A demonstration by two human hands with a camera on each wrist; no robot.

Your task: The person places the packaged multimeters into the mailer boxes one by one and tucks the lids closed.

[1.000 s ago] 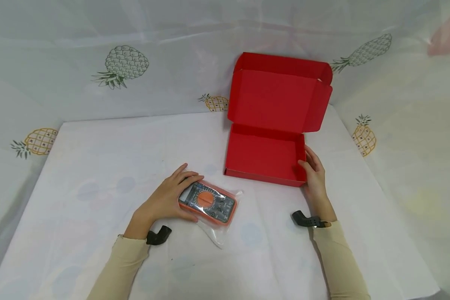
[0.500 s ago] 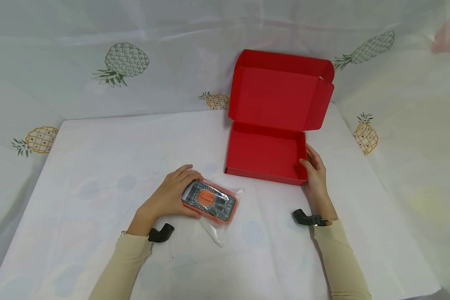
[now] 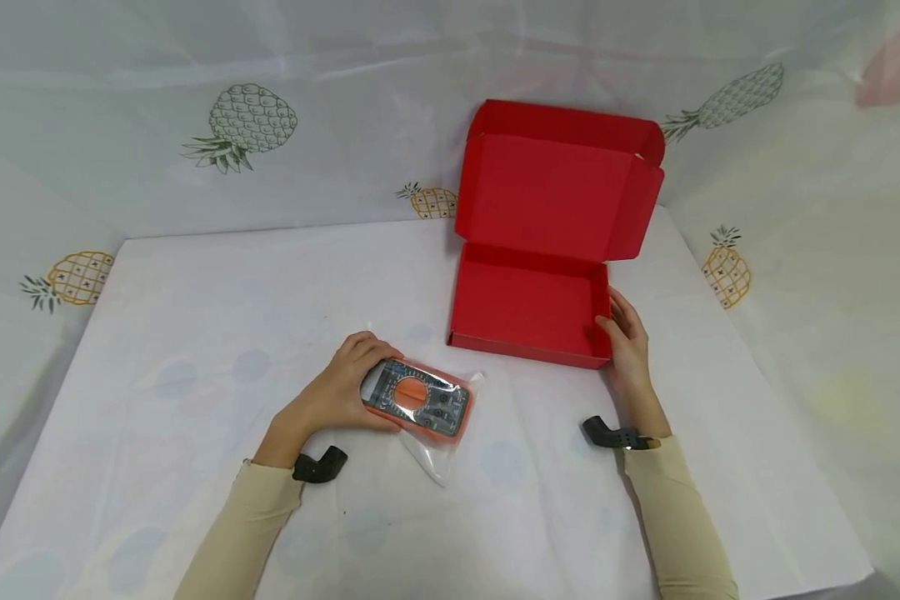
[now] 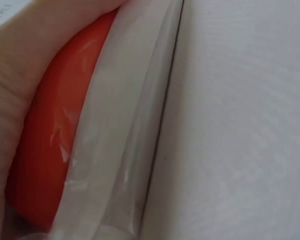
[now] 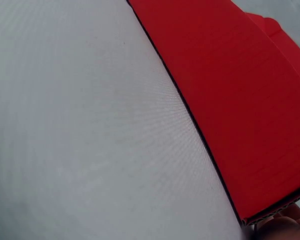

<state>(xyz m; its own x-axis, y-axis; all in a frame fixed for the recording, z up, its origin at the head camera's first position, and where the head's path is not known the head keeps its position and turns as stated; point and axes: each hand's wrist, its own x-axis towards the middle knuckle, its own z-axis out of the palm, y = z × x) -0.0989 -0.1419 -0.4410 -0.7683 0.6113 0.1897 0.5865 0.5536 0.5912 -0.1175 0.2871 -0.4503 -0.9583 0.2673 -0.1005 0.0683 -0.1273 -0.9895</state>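
Note:
In the head view an orange-cased multimeter (image 3: 423, 398) with a round orange dial lies in a clear plastic bag (image 3: 429, 458) on the table. My left hand (image 3: 351, 385) grips its left end, thumb along the near side and fingers over the far side. The left wrist view shows the orange casing (image 4: 64, 120) close up against the hand, with loose bag film beside it. To the right, a red cardboard box (image 3: 528, 304) stands with its lid raised and nothing inside. My right hand (image 3: 630, 342) holds the box's right wall, thumb inside and fingers outside.
The box's raised lid (image 3: 547, 196) leans back toward a pineapple-print curtain (image 3: 360, 108) behind the table. White cloth covers the table (image 3: 217, 333). A black wrist device (image 3: 320, 465) sits on the left wrist and a black wrist device (image 3: 617, 437) on the right.
My left hand and the bagged multimeter have shifted very slightly, and the left fingers have drawn in more closely over the meter's far edge. The right hand stays on the box wall.

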